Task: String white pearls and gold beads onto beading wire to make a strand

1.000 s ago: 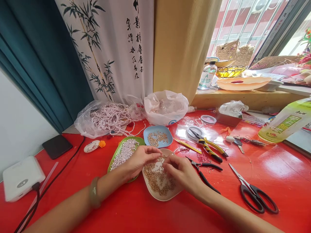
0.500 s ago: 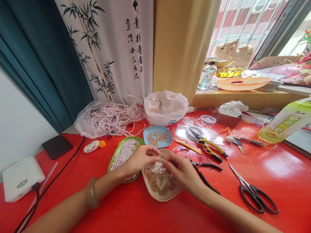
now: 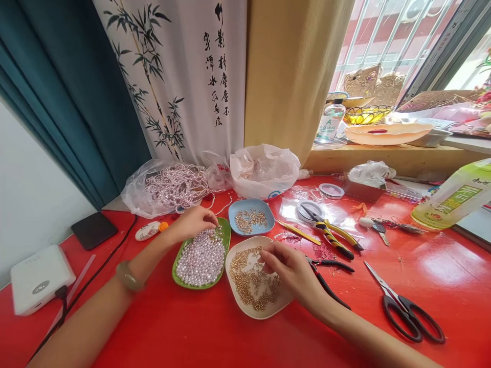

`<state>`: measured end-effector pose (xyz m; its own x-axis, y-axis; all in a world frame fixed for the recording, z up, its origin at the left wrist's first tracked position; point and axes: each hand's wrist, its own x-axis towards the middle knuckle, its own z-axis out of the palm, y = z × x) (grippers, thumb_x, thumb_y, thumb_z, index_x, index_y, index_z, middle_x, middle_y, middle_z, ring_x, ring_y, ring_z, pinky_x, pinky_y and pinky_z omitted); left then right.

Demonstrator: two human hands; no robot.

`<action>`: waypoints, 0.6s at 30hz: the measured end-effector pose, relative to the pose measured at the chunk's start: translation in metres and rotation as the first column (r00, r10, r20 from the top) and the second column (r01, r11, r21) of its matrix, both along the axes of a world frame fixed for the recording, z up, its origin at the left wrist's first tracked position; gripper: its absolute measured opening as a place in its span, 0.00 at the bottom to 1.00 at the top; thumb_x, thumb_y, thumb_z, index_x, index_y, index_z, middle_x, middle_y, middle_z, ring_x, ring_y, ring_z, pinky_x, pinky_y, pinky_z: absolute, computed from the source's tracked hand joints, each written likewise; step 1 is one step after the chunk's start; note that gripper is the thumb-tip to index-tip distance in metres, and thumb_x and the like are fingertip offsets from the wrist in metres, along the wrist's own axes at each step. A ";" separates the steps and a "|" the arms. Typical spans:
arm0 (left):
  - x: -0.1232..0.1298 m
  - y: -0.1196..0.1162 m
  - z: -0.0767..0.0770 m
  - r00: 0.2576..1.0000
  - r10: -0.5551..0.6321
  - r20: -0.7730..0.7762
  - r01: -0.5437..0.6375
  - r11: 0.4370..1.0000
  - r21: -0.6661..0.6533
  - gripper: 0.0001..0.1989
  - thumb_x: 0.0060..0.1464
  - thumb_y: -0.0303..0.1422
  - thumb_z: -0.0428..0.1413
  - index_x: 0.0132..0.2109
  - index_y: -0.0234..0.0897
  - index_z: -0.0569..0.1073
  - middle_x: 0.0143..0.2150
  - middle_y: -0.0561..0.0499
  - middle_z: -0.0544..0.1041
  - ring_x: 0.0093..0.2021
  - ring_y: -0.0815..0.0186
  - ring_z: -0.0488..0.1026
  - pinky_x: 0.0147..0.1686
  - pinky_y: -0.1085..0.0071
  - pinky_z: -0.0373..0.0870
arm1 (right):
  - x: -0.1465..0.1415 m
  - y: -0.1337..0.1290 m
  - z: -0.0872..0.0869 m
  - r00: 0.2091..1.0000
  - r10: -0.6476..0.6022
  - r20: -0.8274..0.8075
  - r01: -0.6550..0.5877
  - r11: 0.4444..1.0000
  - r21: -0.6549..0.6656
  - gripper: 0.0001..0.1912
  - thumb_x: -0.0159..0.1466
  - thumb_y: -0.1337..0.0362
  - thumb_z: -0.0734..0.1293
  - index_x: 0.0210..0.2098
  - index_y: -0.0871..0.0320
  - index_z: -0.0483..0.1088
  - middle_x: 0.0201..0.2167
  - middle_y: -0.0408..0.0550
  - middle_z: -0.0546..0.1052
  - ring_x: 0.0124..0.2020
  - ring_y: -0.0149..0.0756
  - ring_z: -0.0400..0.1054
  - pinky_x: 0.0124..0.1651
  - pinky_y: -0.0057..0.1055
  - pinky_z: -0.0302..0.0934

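Observation:
My left hand (image 3: 197,223) is over the far end of a green tray (image 3: 227,240), its fingertips pinched close to the white pearl beads (image 3: 201,258) and a few gold ones there. Whether a bead is between those fingers is hidden. My right hand (image 3: 286,263) hovers over the right side of a white tray (image 3: 245,309) strewn with small gold beads (image 3: 245,281). Its thumb and fingers are pressed together, and anything in them is too small to make out. Behind the two trays sits a blue tray (image 3: 232,225) with gold-coloured pieces (image 3: 250,221).
Yellow tweezers (image 3: 299,232), yellow-black pliers (image 3: 332,235), black-handled pliers (image 3: 326,278) and scissors (image 3: 404,306) lie to the right. Pearl strands (image 3: 176,186) in plastic and a white bag (image 3: 264,171) stand behind. A power bank (image 3: 40,278) with a cable is at left.
My left hand has moved left, away from my right hand, to the far end of the green tray. My right hand stays above the white tray. The view has shifted slightly.

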<state>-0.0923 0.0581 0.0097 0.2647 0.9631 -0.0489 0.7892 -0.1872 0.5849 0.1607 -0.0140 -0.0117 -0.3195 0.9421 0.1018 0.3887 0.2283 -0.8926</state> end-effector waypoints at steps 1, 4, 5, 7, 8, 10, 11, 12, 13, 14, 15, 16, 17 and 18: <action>-0.003 0.002 -0.004 1.000 -0.005 -0.018 0.005 1.000 0.001 0.08 0.41 0.31 0.54 0.31 0.35 0.75 0.30 0.49 0.77 0.32 0.64 0.71 0.33 0.72 0.63 | 0.000 0.000 0.000 1.000 0.000 0.003 0.000 1.000 -0.001 0.11 0.59 0.62 0.57 0.24 0.58 0.65 0.19 0.43 0.69 0.23 0.31 0.65 0.28 0.26 0.59; -0.001 0.004 -0.013 0.999 -0.013 -0.032 0.013 1.000 0.006 0.08 0.40 0.30 0.54 0.31 0.35 0.75 0.30 0.49 0.77 0.31 0.65 0.71 0.31 0.73 0.62 | 0.000 0.000 0.000 1.000 0.000 0.009 0.000 1.000 -0.005 0.11 0.59 0.62 0.57 0.24 0.58 0.65 0.19 0.43 0.69 0.23 0.31 0.65 0.28 0.26 0.59; 0.001 0.003 -0.016 0.999 -0.016 -0.036 0.016 1.000 0.009 0.08 0.40 0.31 0.54 0.31 0.35 0.75 0.30 0.49 0.77 0.31 0.65 0.71 0.31 0.73 0.62 | 0.000 0.000 0.000 1.000 0.000 0.006 0.000 1.000 -0.006 0.11 0.59 0.62 0.57 0.23 0.58 0.64 0.19 0.42 0.69 0.23 0.31 0.65 0.28 0.26 0.59; 0.006 0.002 -0.020 0.999 -0.023 -0.046 0.023 1.000 0.012 0.08 0.39 0.31 0.55 0.30 0.36 0.75 0.31 0.49 0.77 0.32 0.65 0.71 0.32 0.74 0.61 | 0.000 0.000 0.001 1.000 -0.001 -0.001 0.001 1.000 -0.013 0.11 0.59 0.62 0.57 0.23 0.58 0.64 0.19 0.42 0.69 0.23 0.31 0.65 0.28 0.26 0.59; 0.007 0.001 -0.021 0.998 -0.024 -0.052 0.025 1.000 0.013 0.08 0.39 0.31 0.55 0.30 0.36 0.75 0.31 0.50 0.77 0.32 0.65 0.71 0.32 0.74 0.61 | 0.000 0.000 0.002 1.000 0.000 -0.006 0.000 1.000 -0.017 0.11 0.59 0.62 0.57 0.23 0.58 0.64 0.19 0.42 0.69 0.23 0.31 0.65 0.28 0.26 0.59; 0.010 0.000 -0.023 0.998 -0.021 -0.063 0.022 1.000 0.021 0.07 0.39 0.31 0.55 0.29 0.36 0.75 0.30 0.50 0.77 0.32 0.64 0.71 0.32 0.73 0.60 | 0.000 -0.001 0.002 1.000 0.003 -0.017 -0.004 1.000 -0.026 0.10 0.59 0.62 0.57 0.23 0.58 0.64 0.19 0.42 0.69 0.23 0.31 0.65 0.27 0.26 0.59; 0.011 0.000 -0.023 0.998 -0.017 -0.066 0.019 0.999 0.028 0.07 0.39 0.31 0.55 0.29 0.37 0.75 0.30 0.50 0.77 0.32 0.64 0.70 0.32 0.73 0.60 | 0.000 -0.001 0.003 1.000 0.005 -0.021 -0.006 1.000 -0.027 0.10 0.58 0.62 0.58 0.23 0.58 0.64 0.19 0.42 0.69 0.23 0.31 0.65 0.27 0.26 0.59; 0.011 -0.001 -0.023 0.998 -0.012 -0.066 0.014 0.999 0.034 0.07 0.39 0.31 0.55 0.29 0.37 0.75 0.31 0.50 0.77 0.33 0.64 0.70 0.33 0.73 0.60 | 0.000 -0.001 0.003 1.000 0.007 -0.024 -0.008 1.000 -0.027 0.10 0.58 0.62 0.58 0.23 0.58 0.64 0.19 0.42 0.69 0.23 0.31 0.65 0.27 0.26 0.59; 0.011 -0.001 -0.023 0.998 -0.007 -0.065 0.009 0.999 0.041 0.07 0.39 0.31 0.54 0.29 0.37 0.75 0.31 0.50 0.77 0.33 0.64 0.70 0.33 0.73 0.60 | 0.000 -0.001 0.003 1.000 0.008 -0.027 -0.009 1.000 -0.026 0.10 0.58 0.62 0.58 0.23 0.58 0.64 0.19 0.42 0.69 0.23 0.31 0.65 0.27 0.26 0.59; 0.012 -0.002 -0.023 0.998 0.000 -0.061 0.003 0.999 0.047 0.06 0.39 0.31 0.54 0.28 0.37 0.75 0.31 0.50 0.76 0.33 0.63 0.70 0.33 0.73 0.59 | 0.000 -0.001 0.002 1.000 0.008 -0.029 -0.009 1.000 -0.025 0.10 0.58 0.62 0.58 0.23 0.58 0.64 0.19 0.42 0.69 0.22 0.31 0.65 0.27 0.26 0.59; 0.012 -0.003 -0.023 0.998 0.008 -0.055 -0.005 0.999 0.053 0.06 0.39 0.31 0.54 0.28 0.37 0.74 0.31 0.50 0.76 0.33 0.63 0.70 0.33 0.72 0.59 | 0.000 -0.001 0.002 0.999 0.009 -0.031 -0.010 1.000 -0.025 0.10 0.58 0.62 0.58 0.23 0.58 0.64 0.19 0.42 0.68 0.22 0.31 0.65 0.27 0.26 0.59; 0.012 -0.003 -0.023 0.999 0.019 -0.048 -0.017 0.998 0.058 0.06 0.39 0.31 0.54 0.28 0.37 0.74 0.30 0.50 0.76 0.32 0.63 0.70 0.33 0.72 0.59 | 0.000 0.000 0.001 0.999 0.010 -0.034 -0.010 1.000 -0.026 0.09 0.58 0.62 0.58 0.23 0.58 0.64 0.19 0.42 0.68 0.22 0.31 0.65 0.27 0.26 0.59; 0.013 -0.004 -0.023 0.999 0.033 -0.040 -0.031 0.998 0.063 0.06 0.39 0.31 0.53 0.27 0.37 0.74 0.29 0.50 0.76 0.31 0.63 0.69 0.32 0.71 0.59 | 0.000 0.000 0.000 0.999 0.012 -0.039 -0.013 0.999 -0.029 0.09 0.58 0.62 0.58 0.23 0.58 0.64 0.19 0.42 0.68 0.23 0.30 0.65 0.27 0.26 0.59; 0.014 -0.004 -0.023 0.998 0.049 -0.028 -0.047 0.997 0.067 0.05 0.38 0.30 0.53 0.26 0.37 0.74 0.28 0.49 0.76 0.30 0.63 0.69 0.32 0.71 0.59 | 0.000 0.000 0.000 0.999 0.014 -0.044 -0.015 0.999 -0.033 0.09 0.58 0.62 0.58 0.24 0.58 0.64 0.20 0.42 0.68 0.23 0.30 0.65 0.28 0.26 0.60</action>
<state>-0.0787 0.0544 -0.0131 0.2174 0.9761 0.0080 0.8147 -0.1859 0.5492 0.1604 -0.0143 -0.0120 -0.3293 0.9404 0.0849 0.3460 0.2039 -0.9158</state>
